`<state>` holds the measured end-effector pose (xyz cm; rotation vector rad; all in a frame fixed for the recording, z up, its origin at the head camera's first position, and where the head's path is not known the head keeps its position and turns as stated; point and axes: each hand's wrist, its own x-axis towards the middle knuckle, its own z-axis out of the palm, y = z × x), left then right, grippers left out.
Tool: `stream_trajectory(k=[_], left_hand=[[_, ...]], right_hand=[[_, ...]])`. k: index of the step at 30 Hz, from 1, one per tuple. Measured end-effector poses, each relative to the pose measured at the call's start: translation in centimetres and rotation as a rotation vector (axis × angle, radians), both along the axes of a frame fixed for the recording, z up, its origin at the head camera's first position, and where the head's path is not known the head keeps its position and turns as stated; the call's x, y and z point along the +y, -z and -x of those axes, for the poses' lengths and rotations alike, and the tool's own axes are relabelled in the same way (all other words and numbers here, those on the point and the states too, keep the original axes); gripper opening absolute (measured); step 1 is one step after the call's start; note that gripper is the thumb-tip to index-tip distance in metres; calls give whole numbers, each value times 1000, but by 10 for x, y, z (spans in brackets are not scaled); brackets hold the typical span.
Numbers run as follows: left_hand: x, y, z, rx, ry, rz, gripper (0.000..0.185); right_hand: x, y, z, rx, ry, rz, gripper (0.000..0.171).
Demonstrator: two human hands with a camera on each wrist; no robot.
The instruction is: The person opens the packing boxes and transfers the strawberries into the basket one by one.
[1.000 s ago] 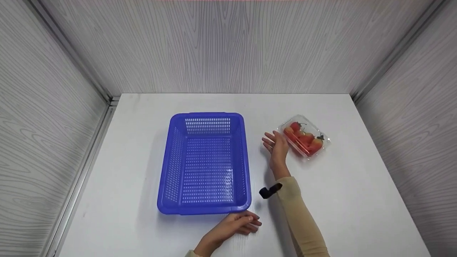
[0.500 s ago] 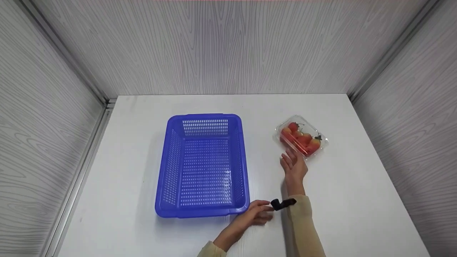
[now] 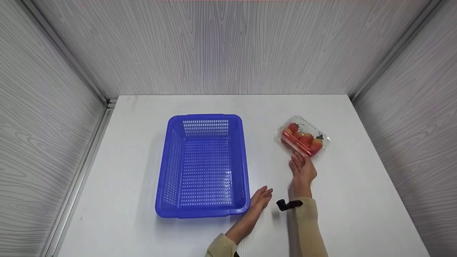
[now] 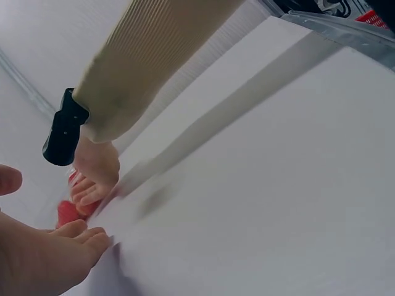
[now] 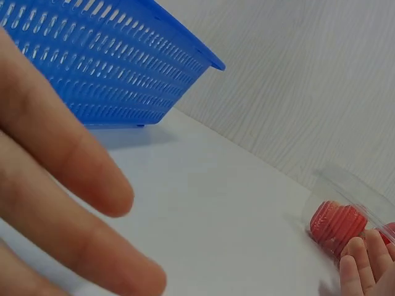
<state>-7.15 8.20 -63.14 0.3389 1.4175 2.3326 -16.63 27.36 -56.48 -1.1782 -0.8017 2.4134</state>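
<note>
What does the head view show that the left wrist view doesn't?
Only the head view shows the blue basket, the whole clear box of strawberries, the table's full extent and the walls. Only the left wrist view shows a close look at the black strap on the right sleeve. Both show the right hand by the strawberries, and the left hand open.

Punnet [image 3: 302,137]: clear plastic clamshell, lid closed, holding red strawberries with dark stalks. It lies flat on the white table, right of centre, set at a diagonal. Its near edge is at the fingertips of the right hand [image 3: 302,169].

Basket [image 3: 204,165]: blue perforated plastic, rectangular, upright, nothing inside. It stands left of the punnet, well apart from it.
</note>
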Motion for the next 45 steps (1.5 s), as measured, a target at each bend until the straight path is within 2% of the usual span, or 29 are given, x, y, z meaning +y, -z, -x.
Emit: stream_trajectory(k=[2,4,5,8,13,21,26,28,35,41,45], left_hand=[[3,-1,1,-1,0,13,72],[6,-11,2,-33,-1,68,64],[6,-27,-1,-76,-2,108,65],[14,-37,1,-92,-10,154,59],[24,-34,5,-82,-16,166,56],[35,-27,15,-59,-22,74,60],[38,-25,19,-38,-29,34,65],[37,-26,20,-39,-38,27,68],[36,-30,23,-4,-21,25,73],[36,-32,24,13,10,29,73],[35,-34,23,22,21,32,72]], right_hand=[[2,1,-1,0,20,-7,32],[4,2,-2,-8,32,-18,29],[6,2,-3,-9,35,-21,28],[10,4,-4,-9,41,-37,25],[18,6,-12,-5,34,-56,21],[28,9,-30,28,15,-21,19],[30,13,-42,98,-8,-19,18],[31,14,-47,129,-19,-20,20],[37,17,-67,127,-114,-54,35],[42,17,-75,158,-129,-18,14],[44,14,-80,151,-163,-17,17]])
